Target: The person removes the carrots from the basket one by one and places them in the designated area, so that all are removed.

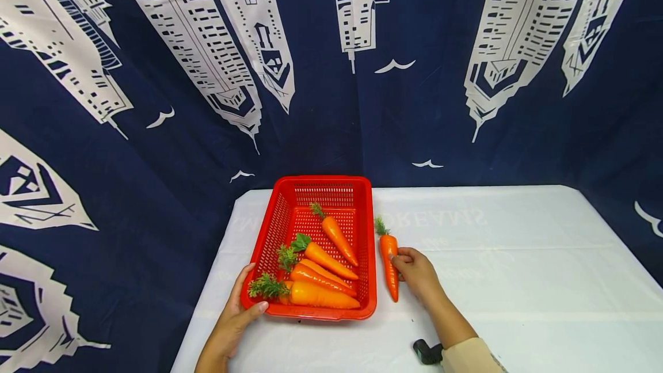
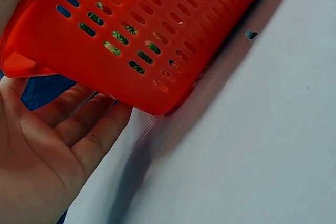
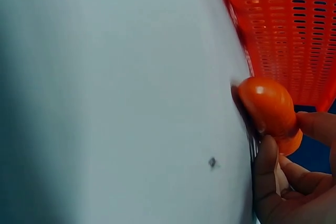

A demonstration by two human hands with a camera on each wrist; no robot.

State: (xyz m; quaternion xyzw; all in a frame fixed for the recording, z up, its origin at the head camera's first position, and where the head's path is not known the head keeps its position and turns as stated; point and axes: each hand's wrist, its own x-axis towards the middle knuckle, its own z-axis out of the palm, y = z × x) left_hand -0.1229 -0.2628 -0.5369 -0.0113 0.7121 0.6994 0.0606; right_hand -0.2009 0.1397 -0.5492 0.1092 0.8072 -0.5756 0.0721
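My right hand (image 1: 420,274) pinches an orange toy-like carrot (image 1: 387,246) with a green leafy top, just right of the red plastic basket (image 1: 367,229). The right wrist view shows the thumb and fingers around the carrot (image 3: 269,103), close over the white cloth and beside the basket's slotted wall. At the basket's near left corner, my left hand (image 1: 230,320) holds the rim, thumb over the edge. Its fingers extend under the rim along the outer wall in the left wrist view. Several carrots (image 1: 323,295) lie inside, mostly toward the near end, leafy tops leftward; another carrot (image 1: 338,238) lies farther back.
A white cloth (image 1: 518,269) with faint lettering covers the table. Behind and to the left hangs a dark blue curtain (image 1: 321,131) printed with white buildings and birds. A small black object (image 1: 427,352) shows beside the right sleeve (image 1: 468,356).
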